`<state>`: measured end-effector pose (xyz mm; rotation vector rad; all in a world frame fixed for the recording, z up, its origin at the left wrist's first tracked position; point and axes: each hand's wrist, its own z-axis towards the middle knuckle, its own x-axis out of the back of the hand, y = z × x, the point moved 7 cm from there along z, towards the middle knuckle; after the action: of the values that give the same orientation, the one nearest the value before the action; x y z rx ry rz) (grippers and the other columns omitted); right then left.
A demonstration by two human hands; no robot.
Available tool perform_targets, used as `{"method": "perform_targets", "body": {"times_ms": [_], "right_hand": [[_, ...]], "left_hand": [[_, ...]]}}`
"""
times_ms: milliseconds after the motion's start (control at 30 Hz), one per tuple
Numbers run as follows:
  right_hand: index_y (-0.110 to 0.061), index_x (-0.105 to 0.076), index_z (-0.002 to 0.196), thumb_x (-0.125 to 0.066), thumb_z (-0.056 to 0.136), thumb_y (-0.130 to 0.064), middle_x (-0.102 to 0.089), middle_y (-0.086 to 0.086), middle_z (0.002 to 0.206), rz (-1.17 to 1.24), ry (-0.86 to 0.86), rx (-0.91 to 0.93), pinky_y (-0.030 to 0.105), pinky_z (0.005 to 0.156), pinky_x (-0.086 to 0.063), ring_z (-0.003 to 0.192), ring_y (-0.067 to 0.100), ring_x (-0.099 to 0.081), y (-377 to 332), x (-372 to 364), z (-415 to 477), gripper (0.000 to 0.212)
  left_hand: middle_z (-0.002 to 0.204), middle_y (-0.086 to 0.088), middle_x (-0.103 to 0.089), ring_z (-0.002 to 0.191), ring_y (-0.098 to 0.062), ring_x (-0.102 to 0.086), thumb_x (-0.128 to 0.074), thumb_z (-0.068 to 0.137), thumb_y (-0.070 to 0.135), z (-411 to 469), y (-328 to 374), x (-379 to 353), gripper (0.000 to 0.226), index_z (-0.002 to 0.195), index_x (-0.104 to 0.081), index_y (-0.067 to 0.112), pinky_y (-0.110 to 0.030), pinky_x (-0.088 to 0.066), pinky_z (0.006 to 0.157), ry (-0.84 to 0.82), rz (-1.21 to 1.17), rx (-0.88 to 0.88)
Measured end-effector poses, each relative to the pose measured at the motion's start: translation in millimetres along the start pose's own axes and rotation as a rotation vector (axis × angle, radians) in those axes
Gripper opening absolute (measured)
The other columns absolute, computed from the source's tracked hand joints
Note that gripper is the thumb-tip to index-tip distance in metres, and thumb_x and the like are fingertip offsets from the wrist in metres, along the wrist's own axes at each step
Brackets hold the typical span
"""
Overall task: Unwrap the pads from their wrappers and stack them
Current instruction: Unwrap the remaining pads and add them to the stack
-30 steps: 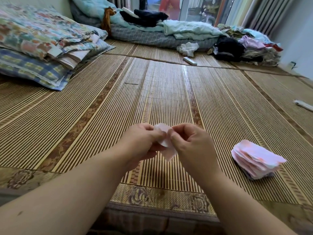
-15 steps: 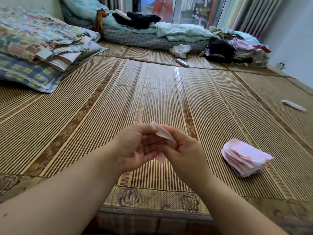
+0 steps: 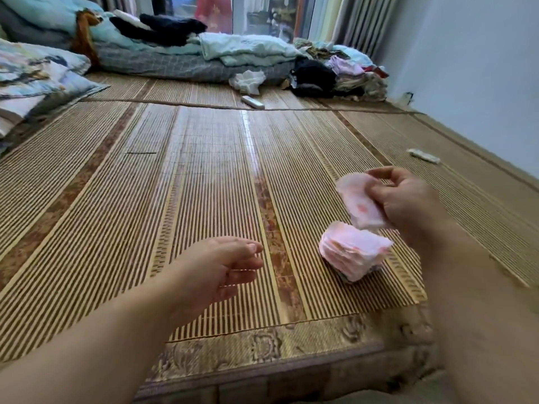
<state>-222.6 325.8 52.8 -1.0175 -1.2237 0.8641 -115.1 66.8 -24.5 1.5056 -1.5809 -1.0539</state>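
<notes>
Your right hand (image 3: pixel 404 199) pinches one pink pad (image 3: pixel 360 201) between thumb and fingers, holding it in the air just above the stack of pads (image 3: pixel 354 250). The held pad hangs tilted, its lower edge close to the top of the stack; whether they touch is unclear. The stack sits on the striped bamboo mat (image 3: pixel 204 176), in front of you and to the right. Your left hand (image 3: pixel 224 266) hovers over the mat to the left of the stack, well apart from it, palm turned inward, fingers loosely spread and holding nothing. Far back lie folded bedding (image 3: pixel 239 48) and a heap of clothes (image 3: pixel 338 72).
</notes>
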Motion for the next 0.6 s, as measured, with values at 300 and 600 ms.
{"method": "perform_targets", "body": {"times_ms": [300, 600], "right_hand": [[-0.023, -0.063, 0.108, -0.057, 0.092, -0.018, -0.066, 0.002, 0.097, -0.549, -0.335, -0.135, 0.034, 0.065, -0.058, 0.084, 0.022, -0.068, 53, -24, 23, 0.017], [-0.022, -0.048, 0.134, -0.061, 0.087, -0.038, -0.055, 0.007, 0.134, -0.542, -0.347, -0.131, 0.042, 0.092, -0.052, 0.113, 0.024, -0.058, 63, -14, 25, 0.051]], "left_hand": [[0.090, -0.005, -0.074, 0.075, -0.015, -0.065, -0.054, 0.091, 0.021, 17, -6, -35, 0.019, 0.099, -0.070, 0.016, -0.028, -0.044, 0.066, -0.027, 0.098, 0.030], [0.096, -0.009, -0.076, 0.087, -0.023, -0.073, -0.059, 0.088, 0.020, 25, -14, -50, 0.016, 0.101, -0.070, 0.016, -0.025, -0.044, 0.063, -0.071, 0.150, 0.065]]}}
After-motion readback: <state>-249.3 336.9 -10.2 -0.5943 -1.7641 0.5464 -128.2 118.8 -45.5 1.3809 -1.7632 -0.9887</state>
